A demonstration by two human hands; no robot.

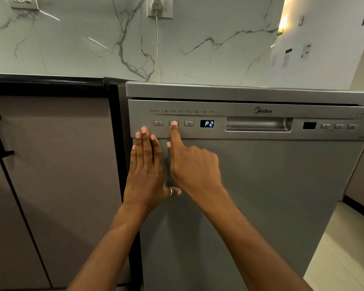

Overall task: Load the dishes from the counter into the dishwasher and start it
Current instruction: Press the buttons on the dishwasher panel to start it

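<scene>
Steel dishwasher shut; veined marble wall above.

Veined marble wall above brown cabinets; pale floor at right.
</scene>
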